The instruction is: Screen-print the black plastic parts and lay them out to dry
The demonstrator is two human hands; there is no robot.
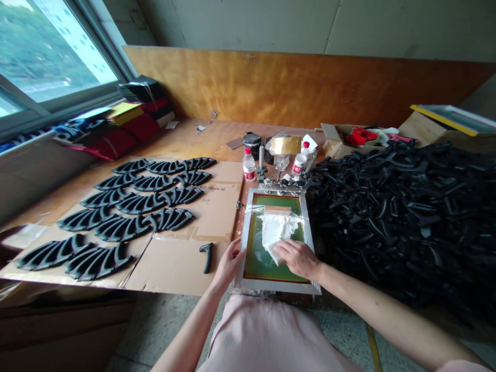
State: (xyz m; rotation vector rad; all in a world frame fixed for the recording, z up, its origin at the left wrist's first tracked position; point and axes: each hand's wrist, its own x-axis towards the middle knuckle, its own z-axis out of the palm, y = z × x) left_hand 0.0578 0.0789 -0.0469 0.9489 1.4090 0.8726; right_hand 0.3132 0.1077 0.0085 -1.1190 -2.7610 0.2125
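Silver aluminium screen frame [271, 288] with green mesh lies at the near edge of the wooden bench [186, 142], at 6 o'clock, where both hands reach it easily. Left hand [231, 262] curls narrowly over the frame's left rim, seemingly to stop it sliding. Right hand [298, 258] lies palm down, fingers close together, pressing a crumpled white cloth [279, 227] onto the mesh; whether it also pinches the cloth cannot be told. Clear plastic film [253, 209] lies across the frame's upper left corner. At 9 o'clock, rows of black wing-shaped pieces [127, 217] sit spaced on flattened brown cardboard [194, 268], seemingly so that each stays separate, while a heap of black curved pieces [403, 217] fills 3 o'clock. A clear plastic bottle [249, 165] and a black lidded tin [252, 144] stand at 12 o'clock.
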